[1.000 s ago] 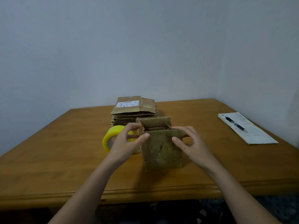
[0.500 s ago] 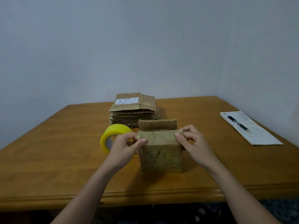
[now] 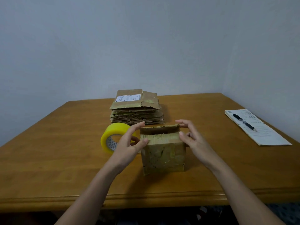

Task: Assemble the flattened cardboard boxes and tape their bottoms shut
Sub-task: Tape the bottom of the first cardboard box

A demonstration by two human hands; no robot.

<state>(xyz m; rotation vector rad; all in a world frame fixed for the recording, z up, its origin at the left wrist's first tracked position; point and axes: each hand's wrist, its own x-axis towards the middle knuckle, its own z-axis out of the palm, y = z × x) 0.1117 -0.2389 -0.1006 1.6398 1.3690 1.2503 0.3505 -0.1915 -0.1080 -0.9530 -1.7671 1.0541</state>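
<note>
The cardboard box stands upright on the tabletop, near the front edge at centre, between the two hands. The left hand is at the box's 9 o'clock side: its thumb presses the near top flap and its fingers reach the far flap's left corner. The right hand is at 3 o'clock, thumb on the near flap's right end, fingers curled over the far flap's right corner. Both hands pinch the top flaps.

The tabletop is brown wood, set into a corner of plain pale walls. A roll of yellow tape stands on edge at the box's 10 o'clock, just behind the left hand. A stack of flattened boxes lies at 12 o'clock, a white label on the top one. A sheet of paper with a pen on it lies at 2 o'clock.

The box is worn, scuffed, with old tape residue; the far flap stands up, the near flap is folded inward.
</note>
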